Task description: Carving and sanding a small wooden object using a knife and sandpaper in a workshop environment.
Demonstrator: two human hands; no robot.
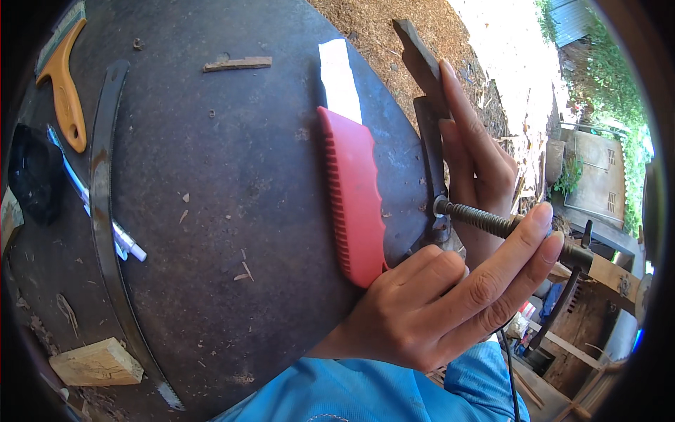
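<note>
A clamp with a threaded screw [478, 216] and a sliding cross handle [555, 309] is at the right edge of the dark table. My left hand [422, 309] reaches over from the lower middle, its index and middle fingers bent onto the screw; the thumb is hidden. Farther off, my right hand [485, 151] holds a dark, flat, angular piece [424, 67], one finger lying along it. Whether this piece belongs to the clamp I cannot tell. Beside my left hand lies a red ridged handle [351, 197] with a white flat part [339, 74] at its far end.
On the dark table [232, 162] lie a long narrow saw blade [102, 183], an orange-handled paintbrush [67, 98], a pen [126, 243], a black container [31, 172], a wood block [98, 363] and a thin wood strip [239, 64]. Sawdust [373, 28] covers ground beyond the edge.
</note>
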